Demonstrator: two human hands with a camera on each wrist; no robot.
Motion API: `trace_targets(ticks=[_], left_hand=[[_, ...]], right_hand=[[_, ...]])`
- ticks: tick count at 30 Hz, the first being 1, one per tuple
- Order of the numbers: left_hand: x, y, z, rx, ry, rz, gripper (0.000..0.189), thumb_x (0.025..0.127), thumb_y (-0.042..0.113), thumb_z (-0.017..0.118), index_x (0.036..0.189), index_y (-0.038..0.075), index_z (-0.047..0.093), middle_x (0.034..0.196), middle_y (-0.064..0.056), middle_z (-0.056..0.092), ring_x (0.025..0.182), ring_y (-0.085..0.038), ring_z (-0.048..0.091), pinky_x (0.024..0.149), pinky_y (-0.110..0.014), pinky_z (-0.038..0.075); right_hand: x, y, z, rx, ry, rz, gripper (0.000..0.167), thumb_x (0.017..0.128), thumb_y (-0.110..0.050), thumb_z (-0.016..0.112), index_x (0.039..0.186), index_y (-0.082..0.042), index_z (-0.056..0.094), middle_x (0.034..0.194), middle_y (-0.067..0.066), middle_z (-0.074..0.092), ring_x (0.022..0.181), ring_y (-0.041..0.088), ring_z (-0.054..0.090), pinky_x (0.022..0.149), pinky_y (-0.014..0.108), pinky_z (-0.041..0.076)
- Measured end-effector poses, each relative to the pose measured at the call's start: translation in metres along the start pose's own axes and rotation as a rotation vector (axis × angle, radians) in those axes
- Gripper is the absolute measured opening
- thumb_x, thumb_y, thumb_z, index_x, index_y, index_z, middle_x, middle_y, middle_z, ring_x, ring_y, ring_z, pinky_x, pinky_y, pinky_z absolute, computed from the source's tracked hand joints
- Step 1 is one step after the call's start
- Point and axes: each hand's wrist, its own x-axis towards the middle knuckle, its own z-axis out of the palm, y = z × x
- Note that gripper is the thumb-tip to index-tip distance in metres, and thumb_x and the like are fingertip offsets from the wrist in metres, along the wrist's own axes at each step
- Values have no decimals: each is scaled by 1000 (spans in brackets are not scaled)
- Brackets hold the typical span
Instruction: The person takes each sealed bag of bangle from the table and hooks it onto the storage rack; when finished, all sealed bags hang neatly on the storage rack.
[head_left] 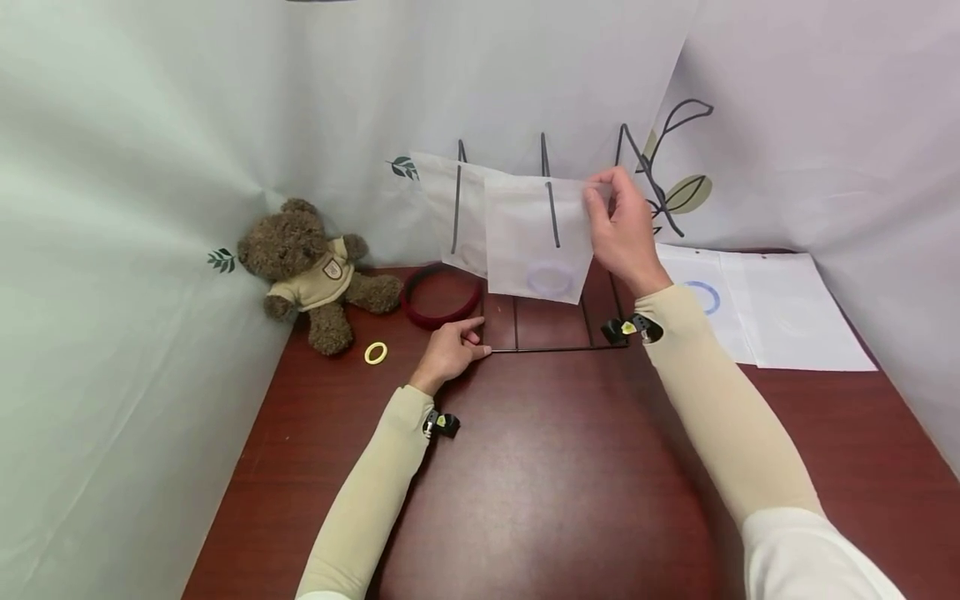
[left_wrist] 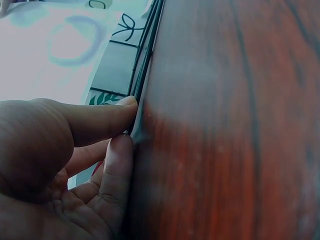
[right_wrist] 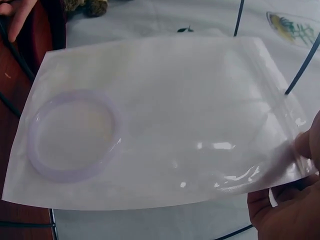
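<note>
A black wire display rack (head_left: 555, 349) stands on the table with several prongs slanting forward. My left hand (head_left: 450, 352) pinches its front left corner; in the left wrist view the thumb and a finger meet at the wire (left_wrist: 148, 50). My right hand (head_left: 624, 229) grips the upper right corner of a translucent bag (head_left: 517, 225). Through that bag shows a pale purple bangle (right_wrist: 119, 127), lying near the bottom end. The middle prong (head_left: 553, 218) pokes through near the bag's top edge. Another translucent bag (head_left: 435, 200) hangs on the left prong.
Left of the rack lie a dark red ring-shaped band (head_left: 411, 310) and a small yellow ring (head_left: 368, 356). A teddy bear (head_left: 322, 287) sits against the curtain. To the right, white bags (head_left: 806, 308) lie flat, one with a blue ring (head_left: 714, 298) showing.
</note>
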Motion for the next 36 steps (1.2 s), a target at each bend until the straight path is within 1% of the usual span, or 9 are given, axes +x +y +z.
trace_targets(ticks=[5, 9, 12, 18, 21, 25, 27, 31, 36], left_hand=[[0, 0, -1, 1, -3, 1, 62, 90, 18, 85, 148, 17, 64, 102, -4, 69, 80, -13, 64, 77, -28, 50], [0, 1, -2, -4, 2, -1, 62, 90, 17, 84, 148, 16, 64, 101, -5, 69, 80, -14, 65, 77, -28, 50], [0, 1, -2, -2, 3, -6, 62, 90, 18, 85, 148, 16, 64, 101, -4, 69, 80, -14, 65, 77, -28, 50], [0, 1, -1, -2, -11, -6, 62, 90, 18, 84, 149, 17, 63, 101, -4, 69, 78, -13, 65, 76, -27, 50], [-1, 1, -2, -7, -10, -8, 62, 90, 17, 84, 149, 17, 63, 101, -5, 69, 78, -13, 65, 76, -27, 50], [0, 1, -2, -4, -8, -6, 62, 90, 17, 84, 149, 16, 63, 101, -5, 69, 79, -14, 65, 76, -28, 50], [0, 1, -2, 1, -12, -4, 62, 91, 17, 84, 150, 16, 63, 102, -5, 69, 79, -14, 65, 76, -28, 50], [-1, 1, -2, 10, -18, 2, 63, 92, 18, 83, 150, 16, 62, 102, -5, 70, 80, -14, 66, 77, -28, 51], [0, 0, -1, 9, -17, 10, 62, 92, 18, 83, 150, 16, 62, 102, -5, 69, 81, -14, 66, 77, -29, 51]], right_hand=[[7, 5, 3, 45, -5, 22, 20, 109, -15, 53, 116, 2, 62, 90, -6, 54, 73, 10, 45, 71, 25, 37], [11, 6, 6, 64, 14, 51, 22, 109, -13, 52, 118, 5, 60, 92, -6, 54, 74, 9, 45, 72, 25, 36], [13, 8, 8, 73, 30, 51, 21, 109, -12, 53, 118, 6, 61, 92, -8, 55, 75, 8, 45, 72, 24, 37], [13, 16, 7, 96, 43, 30, 21, 109, -18, 58, 118, 0, 64, 87, -10, 54, 72, 8, 47, 69, 25, 38], [12, 20, 5, 138, 29, 43, 20, 107, -22, 62, 119, -6, 64, 90, -8, 58, 76, 10, 51, 69, 26, 39], [10, 26, 2, 176, 15, 73, 19, 105, -27, 65, 118, -12, 63, 98, -6, 66, 82, 9, 57, 70, 25, 42], [8, 29, 0, 169, 11, 80, 19, 105, -29, 66, 116, -14, 62, 99, -6, 67, 84, 9, 58, 72, 24, 43], [2, 38, -7, 120, 11, 96, 19, 104, -31, 67, 112, -15, 63, 99, -9, 64, 88, 7, 61, 76, 23, 46], [-4, 54, -20, 70, -31, 137, 17, 105, -32, 64, 109, -15, 65, 96, -16, 65, 88, 3, 63, 79, 21, 45]])
